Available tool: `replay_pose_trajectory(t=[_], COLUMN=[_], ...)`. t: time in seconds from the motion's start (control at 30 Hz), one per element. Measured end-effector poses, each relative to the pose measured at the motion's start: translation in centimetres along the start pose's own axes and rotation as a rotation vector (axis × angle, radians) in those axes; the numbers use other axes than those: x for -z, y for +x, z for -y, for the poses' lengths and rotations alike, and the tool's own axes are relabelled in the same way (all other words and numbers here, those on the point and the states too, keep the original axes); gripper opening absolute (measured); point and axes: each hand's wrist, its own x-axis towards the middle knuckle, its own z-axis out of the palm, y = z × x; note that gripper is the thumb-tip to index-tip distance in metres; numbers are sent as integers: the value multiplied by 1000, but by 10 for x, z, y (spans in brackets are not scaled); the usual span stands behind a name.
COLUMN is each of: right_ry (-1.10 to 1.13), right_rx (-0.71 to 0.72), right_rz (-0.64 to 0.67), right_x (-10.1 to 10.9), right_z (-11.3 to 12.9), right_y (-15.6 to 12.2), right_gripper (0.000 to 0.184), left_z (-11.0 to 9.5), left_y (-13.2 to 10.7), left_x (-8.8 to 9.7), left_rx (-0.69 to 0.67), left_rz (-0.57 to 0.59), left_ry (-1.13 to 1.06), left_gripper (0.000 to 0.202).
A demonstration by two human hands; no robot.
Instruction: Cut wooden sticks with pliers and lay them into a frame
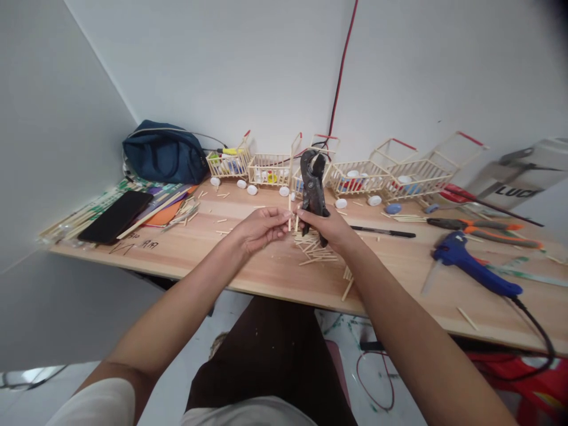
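Over the middle of the table, my left hand [268, 228] pinches a thin wooden stick [290, 207] upright between thumb and fingertips. Close beside it, my right hand [323, 228] is wrapped round a black hand cutter [313, 183] with a curved jaw pointing up. Another short stick [297, 222] shows at the fingertips of my right hand; which hand steadies it I cannot tell. Below the hands lies a loose pile of short cut sticks [317, 251]. Behind them stand several small wooden carts, one of them a stick cart [270, 168] with white wheels.
At the left are a black phone [116, 217], long sticks, coloured sheets and a blue bag [164, 152]. To the right lie a black pen [384, 232], orange-handled pliers [483, 229] and a blue glue gun [474, 263] with its cord over the table edge [284, 299].
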Motion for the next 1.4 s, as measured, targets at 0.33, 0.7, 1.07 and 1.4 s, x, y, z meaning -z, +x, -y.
replay_pose_trajectory(t=[0.33,0.7,1.07,1.4], right_ry=[-89,4,263,218], right_rx=[-1,-24,-59,-1], right_rz=[-38,-15,-68,-5], right_x=[1,0,1,-4], right_z=[0,-1,5,-5], right_y=[0,1,1,2], right_gripper=[40,34,43,35], left_z=[9,9,8,12], left_y=[4,3,-18,-25], left_x=[-6,-9,-22,-25], left_rx=[-86,-150,-704,-832], left_rz=[-45,-47,-181,-329], left_ry=[157,263,766,1043], left_gripper=[39,44,24,22])
